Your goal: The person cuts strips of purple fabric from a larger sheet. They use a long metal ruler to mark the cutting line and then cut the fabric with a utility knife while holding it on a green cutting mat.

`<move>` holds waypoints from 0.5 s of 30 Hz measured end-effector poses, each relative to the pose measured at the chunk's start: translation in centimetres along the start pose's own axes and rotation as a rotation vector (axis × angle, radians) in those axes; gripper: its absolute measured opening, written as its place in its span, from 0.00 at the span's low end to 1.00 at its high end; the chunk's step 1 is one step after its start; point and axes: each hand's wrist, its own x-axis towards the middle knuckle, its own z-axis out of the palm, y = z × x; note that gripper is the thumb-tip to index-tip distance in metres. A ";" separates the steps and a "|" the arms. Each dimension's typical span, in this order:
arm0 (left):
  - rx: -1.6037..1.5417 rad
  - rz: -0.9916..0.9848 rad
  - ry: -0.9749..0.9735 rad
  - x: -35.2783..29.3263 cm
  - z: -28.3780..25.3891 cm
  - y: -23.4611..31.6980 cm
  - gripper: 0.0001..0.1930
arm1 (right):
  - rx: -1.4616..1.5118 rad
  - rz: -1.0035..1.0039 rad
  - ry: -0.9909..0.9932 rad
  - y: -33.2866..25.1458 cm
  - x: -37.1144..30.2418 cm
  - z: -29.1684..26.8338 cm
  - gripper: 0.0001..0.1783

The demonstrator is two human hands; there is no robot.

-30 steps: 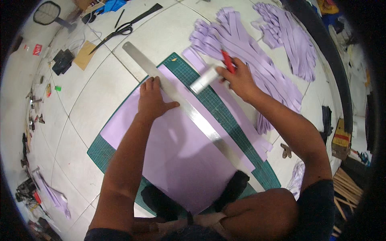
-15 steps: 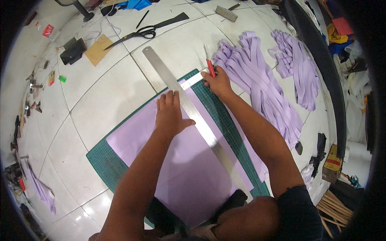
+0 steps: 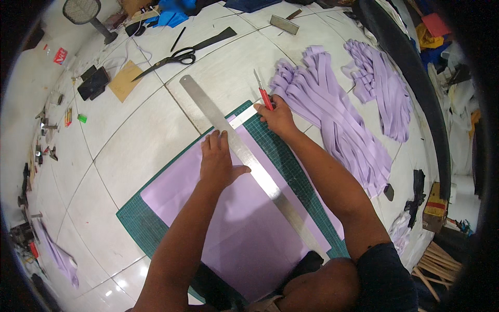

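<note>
A lilac sheet (image 3: pixel 244 234) lies over a green cutting mat (image 3: pixel 140 223), with a long steel ruler (image 3: pixel 262 179) laid slantwise across it. My left hand (image 3: pixel 217 158) rests flat on the sheet, its thumb out against the ruler's edge and its fingertips near the metal. In my right hand (image 3: pixel 279 118) is a red utility knife (image 3: pixel 264 97), its blade pointing up and away. The thumb and fingers of that hand also touch the end of a short white strip (image 3: pixel 243 116), which reaches to the ruler near the mat's far corner.
Bundles of lilac strips (image 3: pixel 343 125) lie to the right on the tiled floor, with a second bundle (image 3: pixel 387 99) beyond. Black scissors (image 3: pixel 182 56) lie at the far left near a tan card (image 3: pixel 125 81). A long black roll (image 3: pixel 416 78) borders the right side.
The whole view has shifted slightly. The knife in my right hand tilts a little more to the left. My left hand stays on the sheet beside the ruler.
</note>
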 end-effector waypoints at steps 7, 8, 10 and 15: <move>0.001 -0.021 -0.020 -0.2 -0.7 0.3 0.62 | -0.077 0.019 0.007 -0.8 -0.4 0.1 0.21; 0.020 -0.033 -0.051 -0.1 -0.8 0.4 0.63 | -0.076 0.022 0.000 -1.0 -0.5 0.1 0.21; 0.032 -0.041 -0.075 -0.1 -0.9 0.5 0.63 | -0.075 0.028 -0.013 -1.1 -0.6 -0.2 0.20; -0.003 -0.035 -0.061 -0.2 -0.9 0.3 0.63 | -0.052 0.001 0.003 -0.9 -0.5 0.0 0.19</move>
